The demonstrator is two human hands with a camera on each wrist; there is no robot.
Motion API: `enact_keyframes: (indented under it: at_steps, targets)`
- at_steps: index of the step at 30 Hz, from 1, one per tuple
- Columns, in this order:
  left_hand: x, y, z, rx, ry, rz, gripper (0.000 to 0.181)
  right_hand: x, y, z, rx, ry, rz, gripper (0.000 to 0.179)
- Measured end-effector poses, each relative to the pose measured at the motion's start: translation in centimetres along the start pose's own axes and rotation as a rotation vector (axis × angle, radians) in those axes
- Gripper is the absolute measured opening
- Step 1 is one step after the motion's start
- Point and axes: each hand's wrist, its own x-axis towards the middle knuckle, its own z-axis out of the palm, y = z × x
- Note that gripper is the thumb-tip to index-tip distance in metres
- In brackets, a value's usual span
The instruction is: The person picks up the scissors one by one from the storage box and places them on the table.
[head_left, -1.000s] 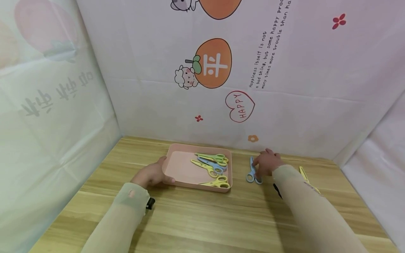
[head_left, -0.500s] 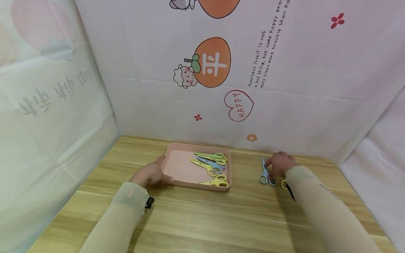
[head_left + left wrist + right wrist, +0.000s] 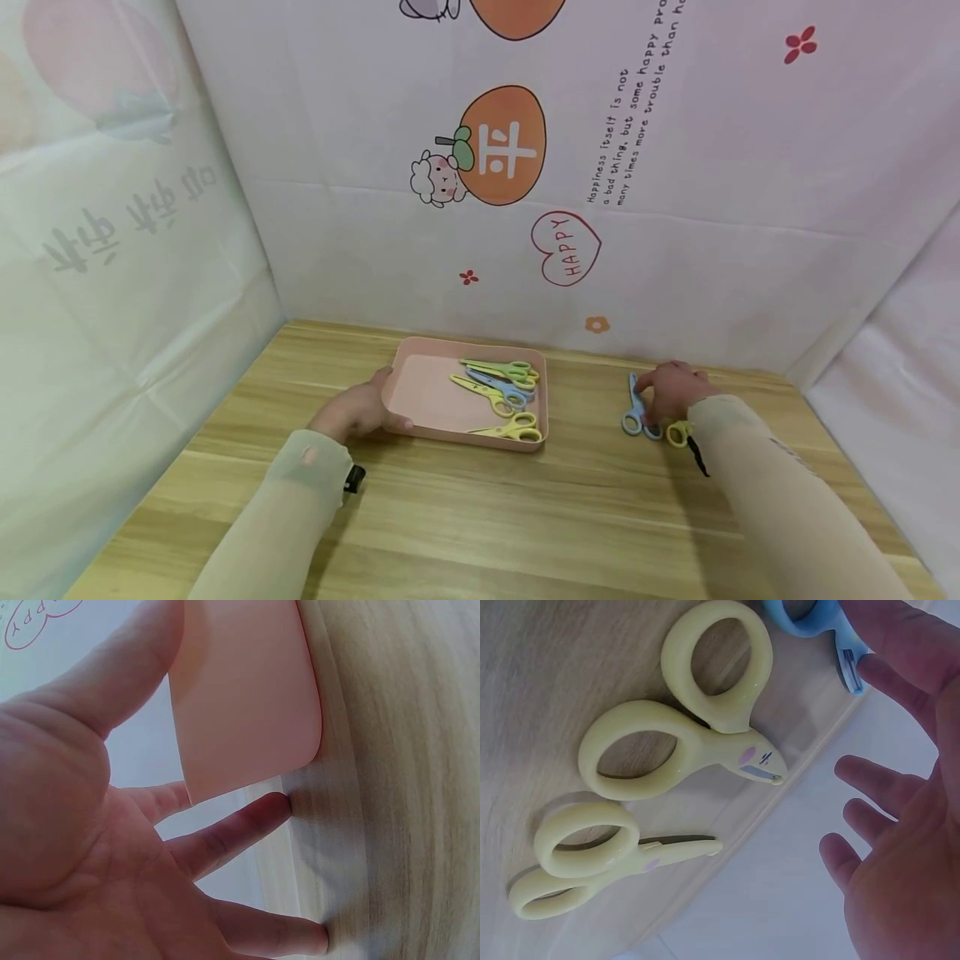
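My left hand (image 3: 358, 410) rests at the left end of a pink tray (image 3: 468, 437). In the left wrist view the thumb lies along the tray's wall (image 3: 244, 690), and the other fingers are straight and spread, some touching the tabletop. On the right, my right hand (image 3: 675, 390) pinches blue scissors (image 3: 634, 410) between thumb and index finger near the pivot, its remaining fingers loose. Close beside them lie yellow scissors (image 3: 680, 433), partly hidden by the hand and sleeve. The right wrist view shows two yellow pairs, one larger (image 3: 750, 754) and one lower down (image 3: 615, 862).
Inside the tray, at its right end, are green scissors (image 3: 517, 369), blue scissors (image 3: 516, 395) and yellow scissors (image 3: 522, 427). The wooden table (image 3: 480, 517) backs onto a printed white cloth (image 3: 360, 250), with more cloth at both sides.
My right hand has shifted to the right along with the blue scissors, bringing them beside the yellow scissors. My left hand has stayed at the tray.
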Motion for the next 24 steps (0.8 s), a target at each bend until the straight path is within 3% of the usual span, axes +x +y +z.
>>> enact_keyframes:
  at_steps: [10,16,19,22,24]
  targets:
    - [0.1,0.1,0.1,-0.003,-0.001,0.002,0.118,-0.4,0.1,-0.5,-0.041,0.036,-0.034,0.06]
    - [0.2,-0.3,0.1,-0.014,-0.004,-0.002,0.12,0.1,-2.1,-1.3,-0.062,0.105,-0.112,0.067]
    - [0.3,-0.3,0.1,-0.019,-0.007,-0.002,0.12,0.4,-4.6,-0.9,-0.058,0.15,-0.226,0.067]
    - [0.2,-0.3,0.1,-0.023,-0.01,-0.002,0.119,0.5,-7.9,-0.1,-0.043,0.169,-0.413,0.06]
    - [0.1,-0.1,0.0,-0.021,-0.013,-0.002,0.119,0.2,-10.1,0.6,-0.022,0.138,-0.554,0.053]
